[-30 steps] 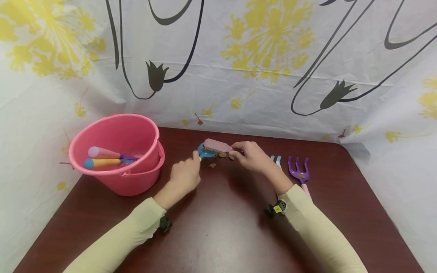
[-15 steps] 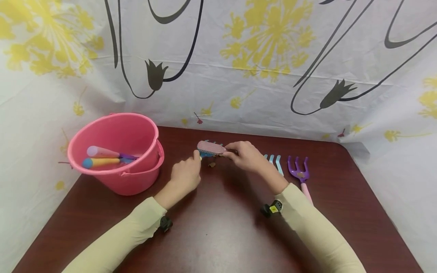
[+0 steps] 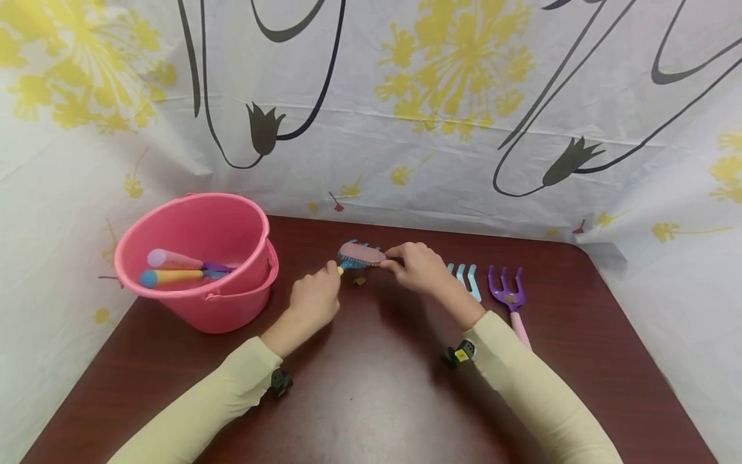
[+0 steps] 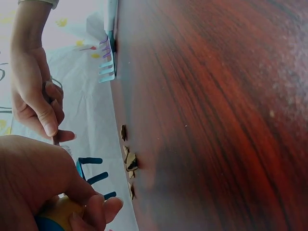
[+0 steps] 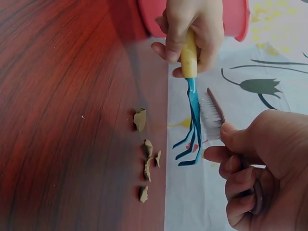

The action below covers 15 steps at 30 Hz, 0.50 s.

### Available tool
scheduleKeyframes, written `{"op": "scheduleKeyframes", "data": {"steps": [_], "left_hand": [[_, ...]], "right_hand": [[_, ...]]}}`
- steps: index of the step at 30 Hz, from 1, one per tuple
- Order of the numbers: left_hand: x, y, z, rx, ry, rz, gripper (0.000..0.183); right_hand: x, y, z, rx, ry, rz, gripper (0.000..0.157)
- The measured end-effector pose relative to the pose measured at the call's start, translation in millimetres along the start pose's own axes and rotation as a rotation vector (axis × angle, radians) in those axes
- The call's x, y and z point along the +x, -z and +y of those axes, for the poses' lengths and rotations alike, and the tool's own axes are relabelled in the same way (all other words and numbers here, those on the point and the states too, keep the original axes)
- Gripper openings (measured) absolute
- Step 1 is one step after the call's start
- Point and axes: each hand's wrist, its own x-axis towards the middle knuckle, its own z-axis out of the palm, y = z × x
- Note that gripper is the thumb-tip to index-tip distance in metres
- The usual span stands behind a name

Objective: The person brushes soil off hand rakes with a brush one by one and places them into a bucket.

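Left hand (image 3: 315, 296): wrapped round rake (image 5: 194, 103) at yellow handle (image 5: 189, 57); we see tines (image 5: 188, 163) extending past it.
Right hand (image 3: 420, 267): gripping brush (image 3: 362, 253), bristles (image 5: 210, 118) facing the rake.
Brown bits (image 5: 139, 119): on table (image 3: 371, 386), below the rake.

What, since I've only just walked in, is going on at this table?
A person's left hand holds a blue rake by its yellow handle, raised off the table. The right hand holds a pink brush, bristles turned toward that rake. Small brown pieces lie on the table nearby. A pale blue rake and a purple rake lie to the person's right; a pink bucket on the left holds at least two tools.
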Motion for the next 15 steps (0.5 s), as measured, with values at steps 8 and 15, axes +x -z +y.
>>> {"op": "scheduleKeyframes", "data": {"steps": [8,15], "left_hand": [[0.4,-0.7,0.3,0.01,-0.001,-0.01,0.041],[-0.1,0.3,1.7,0.012,0.009,-0.032,0.039]], "right_hand": [[1.8,-1.1,3.3,-0.048,-0.051,0.013,0.024],[1.3,-2.7,9.2,-0.057,-0.064,0.028,0.024]]}}
